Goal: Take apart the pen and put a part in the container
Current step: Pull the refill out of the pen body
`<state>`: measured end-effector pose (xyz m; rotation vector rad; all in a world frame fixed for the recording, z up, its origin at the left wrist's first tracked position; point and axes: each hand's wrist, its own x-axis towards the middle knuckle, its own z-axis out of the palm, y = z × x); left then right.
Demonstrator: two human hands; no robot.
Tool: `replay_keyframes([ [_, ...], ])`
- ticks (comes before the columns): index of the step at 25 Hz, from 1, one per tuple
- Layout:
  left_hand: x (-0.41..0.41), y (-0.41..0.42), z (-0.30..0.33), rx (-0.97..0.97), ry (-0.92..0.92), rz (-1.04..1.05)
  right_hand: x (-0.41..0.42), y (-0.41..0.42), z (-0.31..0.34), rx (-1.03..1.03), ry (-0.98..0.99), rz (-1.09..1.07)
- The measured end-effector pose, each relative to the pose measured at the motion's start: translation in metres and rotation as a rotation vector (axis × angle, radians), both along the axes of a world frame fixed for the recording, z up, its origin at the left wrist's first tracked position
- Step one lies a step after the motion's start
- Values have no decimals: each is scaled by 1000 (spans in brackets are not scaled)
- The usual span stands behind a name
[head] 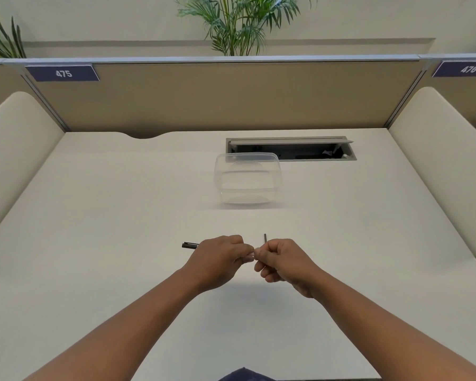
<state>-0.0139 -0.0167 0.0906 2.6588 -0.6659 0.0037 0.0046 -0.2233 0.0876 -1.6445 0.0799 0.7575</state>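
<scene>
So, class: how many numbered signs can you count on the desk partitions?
2. Sign 475 sits at the top left of the back partition; sign 476 is at the top right on the neighbouring panel, cut by the picture's edge. Others may lie out of view.

We see a white bench [94, 215] with an open cable tray [291, 149] set into its far side. Behind it stands a tan partition [217, 97] bearing labels 475 [63, 73] and 476 [469, 69], with palms [239, 20] beyond.
</scene>
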Motion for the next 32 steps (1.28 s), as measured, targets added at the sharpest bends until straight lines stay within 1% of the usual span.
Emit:
replay_keyframes([
  [3, -1, 0, 0, -22, 37, -2, -1, -2, 0, -44, -108, 22],
  [10, 0, -2, 0, -33, 91, -19, -4, -4, 3, -215, -375, 99],
  [14, 0, -2, 1, -35, 103, -1, -6, -6, 1, -265, -474, 93],
  [17, 2, -1, 2, -15, 91, 8, -5, -6, 3, -237, -466, 72],
  [21, 4, 1, 2, 19, 60, 11, -2, -6, 4, -128, -308, 31],
  [24, 2, 0, 0, 24, 58, -4, -1, -9, 2, -148, -298, 22],
  [29, -1, 0, -3, 36, 53, -1, -2, -12, -2, -123, -269, 48],
  [32, -2, -1, -4, 46, 58, -3, -2, -13, -3, -232, -314, 97],
])
